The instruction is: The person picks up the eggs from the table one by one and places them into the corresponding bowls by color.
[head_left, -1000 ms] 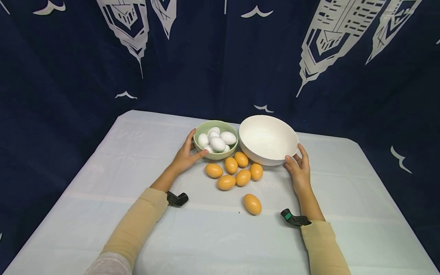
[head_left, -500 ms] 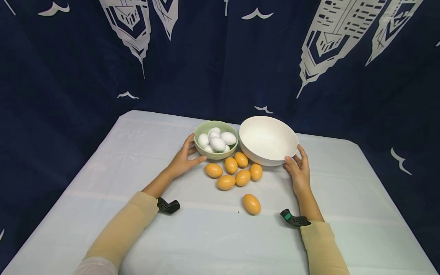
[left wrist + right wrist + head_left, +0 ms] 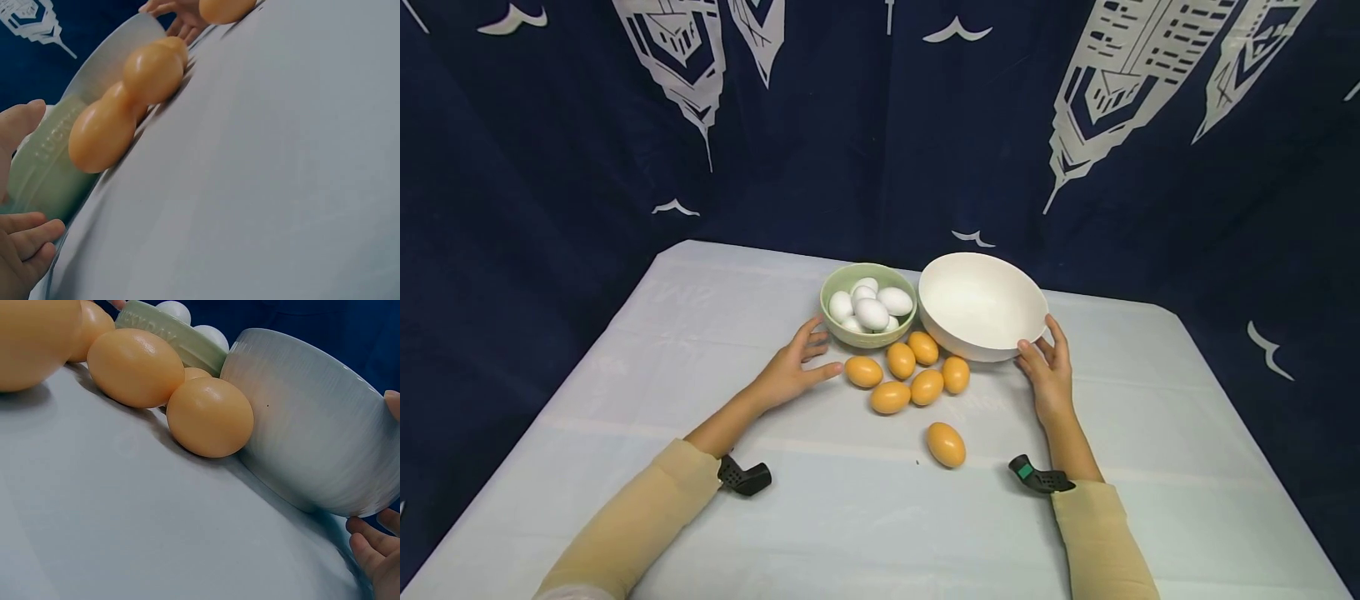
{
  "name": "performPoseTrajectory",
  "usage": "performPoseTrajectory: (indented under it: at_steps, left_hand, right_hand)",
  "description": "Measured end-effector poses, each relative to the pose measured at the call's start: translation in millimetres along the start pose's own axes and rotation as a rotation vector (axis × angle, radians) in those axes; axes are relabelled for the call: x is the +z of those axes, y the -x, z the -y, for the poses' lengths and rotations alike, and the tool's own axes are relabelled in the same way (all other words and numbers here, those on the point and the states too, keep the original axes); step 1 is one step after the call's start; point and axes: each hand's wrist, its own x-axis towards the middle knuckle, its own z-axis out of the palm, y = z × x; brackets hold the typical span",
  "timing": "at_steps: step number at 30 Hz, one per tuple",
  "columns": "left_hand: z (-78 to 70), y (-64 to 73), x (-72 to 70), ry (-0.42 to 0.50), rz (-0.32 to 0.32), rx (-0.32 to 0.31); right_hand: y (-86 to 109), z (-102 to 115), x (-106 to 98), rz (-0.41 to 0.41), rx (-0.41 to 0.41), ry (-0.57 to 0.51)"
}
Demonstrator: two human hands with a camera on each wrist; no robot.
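Note:
My left hand (image 3: 786, 375), fingers spread and relaxed, is beside the lower left of a green bowl (image 3: 867, 340). Fingertips lie close to its wall; whether any touches cannot be told. White eggs (image 3: 872, 314) fill this bowl. At the right, my right hand (image 3: 1051, 379) holds the side of a larger white bowl (image 3: 981, 300), thumb at the rim and fingers lower on the wall, as the right wrist view shows. Nothing is visible inside the white bowl. Several brown eggs (image 3: 891, 397) are grouped on the table in front of both bowls, and a single brown egg (image 3: 946, 444) lies nearer me.
A white cloth covers the table (image 3: 820, 517). Behind its far edge hangs a dark blue curtain (image 3: 820, 167) with white prints. Both bowls stand side by side near that edge. Black wrist cameras (image 3: 745, 477) are strapped on both arms.
My left hand has let go of the green bowl and drawn back toward me and to the left. The right hand stays on the white bowl; bowls and eggs keep their places.

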Motion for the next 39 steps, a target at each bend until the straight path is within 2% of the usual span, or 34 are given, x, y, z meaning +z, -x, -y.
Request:
performPoseTrajectory:
  at_steps: [7,11,20,27,33,39]
  left_hand:
    - [-7.8,10.0,6.8,-0.018,0.055,0.002]
    - [-12.6,11.6,10.1,-0.028,0.089,0.042]
    - [-8.5,2.4,15.9,-0.104,0.126,0.161]
    - [-3.4,-7.4,22.1,-0.109,0.123,0.232]
    - [-1.6,-12.6,26.5,-0.095,0.119,0.271]
    - [-0.2,-16.3,29.3,-0.143,0.124,0.274]
  right_hand:
    - [-0.7,-1,0,0.002,-0.002,0.004]
    - [-0.6,-1,0,0.002,-0.001,0.000]
    - [-1.0,-3,-1,-0.003,0.000,0.007]
    - [-1.4,-2,-1,-0.007,-0.008,0.001]
    - [-1.6,-3,0,-0.007,-0.003,-0.005]
    - [-1.8,-3,0,-0.005,-0.005,-0.010]
